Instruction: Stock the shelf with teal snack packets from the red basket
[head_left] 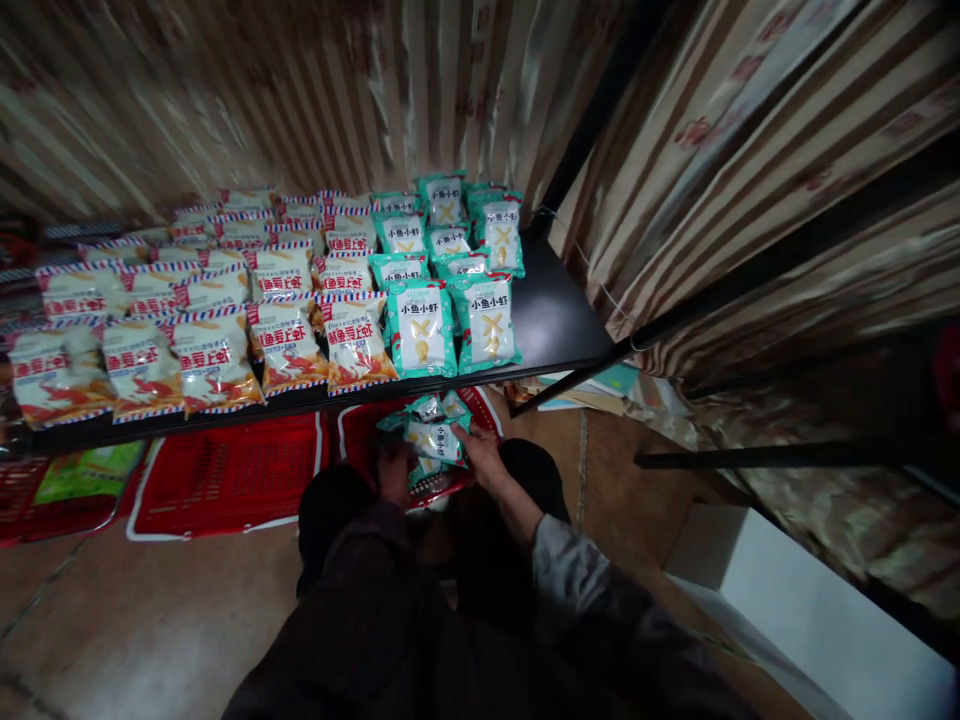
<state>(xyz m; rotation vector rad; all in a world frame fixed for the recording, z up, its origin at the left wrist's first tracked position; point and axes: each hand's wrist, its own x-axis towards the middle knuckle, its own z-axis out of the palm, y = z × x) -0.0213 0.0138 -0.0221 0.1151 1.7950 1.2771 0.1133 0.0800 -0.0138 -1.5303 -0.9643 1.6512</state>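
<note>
A green-and-white snack bag [435, 441] lies sideways over the red basket [346, 432] between my knees, with more green bags around it. My right hand [480, 452] grips the right edge of this bag, thumb on top. At the left of the same pile is my left hand [395, 472], dark and partly in shadow; its fingers are too dim to make out. Just above, on the black shelf, green bags [421, 328] stand in rows beside rows of orange-and-white snack bags [358, 343].
Two more red baskets stand to the left, one [225, 478] near my knee and one with a bright green packet [86, 473]. The shelf's dark metal leg [559, 390] slants down on the right. A white box [810, 610] sits on the floor at lower right.
</note>
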